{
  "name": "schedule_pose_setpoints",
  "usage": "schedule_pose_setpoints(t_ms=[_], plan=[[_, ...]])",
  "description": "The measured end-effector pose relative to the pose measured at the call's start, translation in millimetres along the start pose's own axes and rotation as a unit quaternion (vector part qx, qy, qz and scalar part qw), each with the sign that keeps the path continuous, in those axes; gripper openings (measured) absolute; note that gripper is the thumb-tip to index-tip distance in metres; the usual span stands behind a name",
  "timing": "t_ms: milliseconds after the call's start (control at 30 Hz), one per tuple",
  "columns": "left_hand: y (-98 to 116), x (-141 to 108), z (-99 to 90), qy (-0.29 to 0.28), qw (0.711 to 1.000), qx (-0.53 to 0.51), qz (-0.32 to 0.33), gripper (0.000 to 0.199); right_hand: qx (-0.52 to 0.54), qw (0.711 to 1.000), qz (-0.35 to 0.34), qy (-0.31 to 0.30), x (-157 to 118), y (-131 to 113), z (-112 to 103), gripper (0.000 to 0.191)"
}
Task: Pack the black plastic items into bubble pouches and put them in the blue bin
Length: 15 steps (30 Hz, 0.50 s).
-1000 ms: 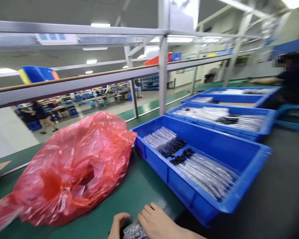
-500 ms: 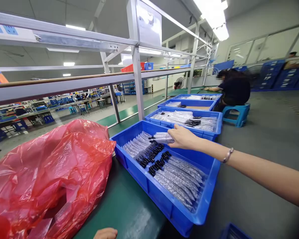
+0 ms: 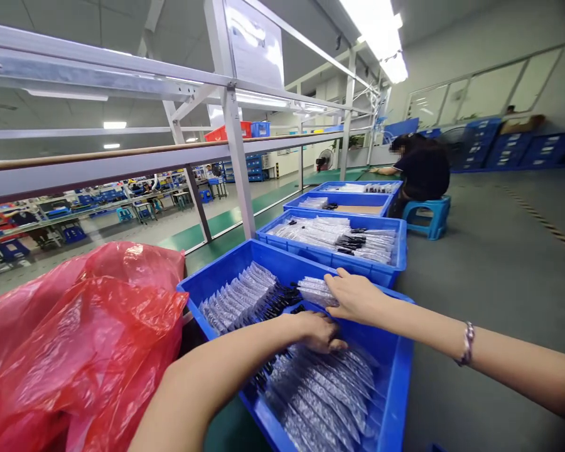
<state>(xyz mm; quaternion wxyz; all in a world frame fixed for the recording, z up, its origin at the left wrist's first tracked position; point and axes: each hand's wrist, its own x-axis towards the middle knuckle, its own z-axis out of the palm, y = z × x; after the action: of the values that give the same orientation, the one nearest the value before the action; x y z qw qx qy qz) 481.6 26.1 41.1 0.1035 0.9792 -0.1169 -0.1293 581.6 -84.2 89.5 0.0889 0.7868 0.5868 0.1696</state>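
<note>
Both hands are inside the nearest blue bin, which sits on the green surface.

Right hand, at the bin's far end: fingers closed round a small stack of clear packets, thumb on top, held just above the bin floor. Bracelet on that wrist.

Left hand, mid-bin: palm down, fingers spread flat on the near row of packets, pressing, not gripping anything.

A 2nd row of packets leans along the bin's left side, black parts pointing to the bin's middle. No readable print on any packet.

Red plastic bag lies directly left of the bin, touching its corner. Beyond the bin, 3 more blue bins in a line, also w/ packets. A person in dark clothes sits on a blue stool past the last one. Sheet on the frame post above the bin: text too blurred to read.
</note>
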Motion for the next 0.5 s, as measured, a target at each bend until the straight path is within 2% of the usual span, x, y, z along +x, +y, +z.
schedule_pose_setpoints(t_ms=[100,233,367,433,500], plan=[[-18.1,26.0,18.5,-0.02,1.0,-0.009,0.009,0.05,-0.001,0.999,-0.021,-0.03,-0.1,-0.7,20.0,0.038],[-26.4,22.5,34.7,-0.042,0.998,-0.023,0.03,0.054,0.02,0.998,-0.038,-0.053,-2.3,-11.6,56.2,0.039],[-26.2,20.6,33.1,-0.062,0.997,-0.027,0.041,0.054,0.071,0.995,-0.025,-0.073,-7.6,-11.8,86.0,0.025],[-24.0,21.8,30.5,-0.072,0.996,-0.027,0.046,0.057,0.105,0.991,-0.013,-0.085,-5.0,-1.6,94.0,0.025],[-19.6,21.5,27.6,-0.08,0.996,-0.025,0.043,0.057,0.15,0.986,0.016,-0.071,3.3,10.9,97.6,0.026]])
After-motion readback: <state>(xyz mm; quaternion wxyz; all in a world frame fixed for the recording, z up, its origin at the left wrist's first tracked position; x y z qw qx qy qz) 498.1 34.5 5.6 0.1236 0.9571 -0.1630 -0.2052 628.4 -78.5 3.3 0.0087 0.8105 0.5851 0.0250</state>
